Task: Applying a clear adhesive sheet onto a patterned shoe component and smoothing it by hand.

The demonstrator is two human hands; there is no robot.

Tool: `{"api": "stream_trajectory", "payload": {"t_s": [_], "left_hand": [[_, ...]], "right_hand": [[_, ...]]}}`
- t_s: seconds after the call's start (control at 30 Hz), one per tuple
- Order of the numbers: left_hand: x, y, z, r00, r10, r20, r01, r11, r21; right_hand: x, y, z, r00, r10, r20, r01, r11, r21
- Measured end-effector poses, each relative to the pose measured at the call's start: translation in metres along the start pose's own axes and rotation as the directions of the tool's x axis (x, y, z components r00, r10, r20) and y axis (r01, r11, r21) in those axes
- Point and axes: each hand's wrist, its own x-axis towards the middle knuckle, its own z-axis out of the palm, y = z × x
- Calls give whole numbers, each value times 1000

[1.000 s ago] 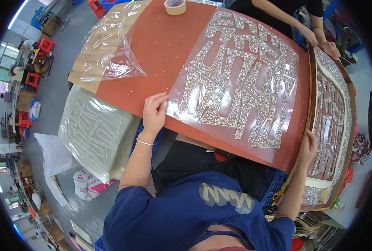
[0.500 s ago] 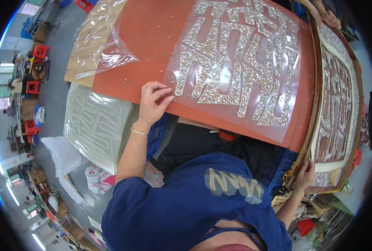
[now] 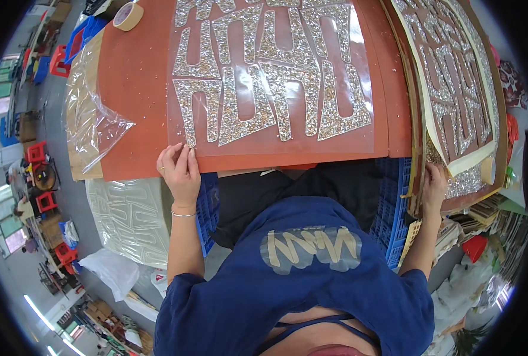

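The left grip [image 3: 179, 172] rests at the near left corner of a clear plastic sheet [image 3: 353, 144], fingertips bent together and touching that corner (a thin bracelet [image 3: 184, 214] circles the wrist just below); whether the fingers have closed on the film, I cannot tell. The sheet lies flat beyond this grip and to its right, on the red-brown table [image 3: 136, 77], bearing silver-and-gold glitter cutouts [image 3: 233, 127] with long rounded slots. The right grip [image 3: 435, 185] is at the near left corner of a brown board [image 3: 494, 118], its fingers curled against the edge; how firmly they hold, I cannot tell. That board reaches away beyond the right grip, carrying a panel of similar silver glitter shapes [image 3: 465, 127] edged by cream strips [image 3: 473, 159], with a small cream roll [image 3: 488, 171] to the right of the fingers. Far beyond the left grip stands a roll of tape [image 3: 132, 20]; nearer, to its left, crumpled clear film [image 3: 94, 101] spreads over a pale wooden board [image 3: 89, 166]. Just left of and below that grip sits a stack of embossed translucent sheets [image 3: 130, 219], with a white plastic bag [image 3: 112, 273] lower down. A blue crate [image 3: 394, 204] stands left of the right grip, below the table edge.
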Motion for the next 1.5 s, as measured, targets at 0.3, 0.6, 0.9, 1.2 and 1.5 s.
{"api": "stream_trajectory", "payload": {"t_s": [0.3,0.6,0.9,1.2,1.5], "left_hand": [[15,29,5,995,28,-93,-42,988,-151],[34,112,44,958,283,50,-231,860,-455],[36,117,48,912,359,196,-291,906,-307],[38,121,48,897,398,192,-327,890,-318],[38,120,44,914,362,185,-280,890,-360]], "right_hand": [[8,-8,1,997,-24,-77,20,999,-49],[10,-8,4,992,-29,-124,6,982,-188],[18,-21,5,990,15,-143,-28,996,-84],[18,-16,5,986,-27,-166,6,992,-128],[13,-10,6,994,46,-103,-54,996,-67]]}}
